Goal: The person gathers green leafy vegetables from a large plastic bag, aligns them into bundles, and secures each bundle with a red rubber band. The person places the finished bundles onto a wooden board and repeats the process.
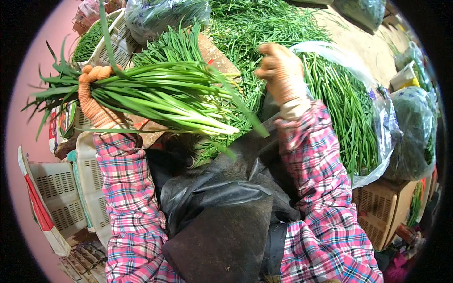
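My left hand (93,92), in an orange knitted glove, is closed around a thick bunch of garlic chives (170,95). The bunch lies level, its dark leaf tips at the left and its pale stem ends towards the middle. A few loose blades below the stem ends are blurred. My right hand (279,69), in a like glove, is raised to the right of the bunch with its fingers curled and blurred; whether anything is between them I cannot tell. Beside it, an open clear plastic bag (384,131) holds many chives (339,102).
Loose green blades (258,28) cover the floor ahead. More chives (173,46) lie on a board (216,53) behind the bunch. Plastic crates (58,191) stand at the left, with a filled crate (115,42) above. Filled bags (410,131) and a brown crate (377,208) are at the right.
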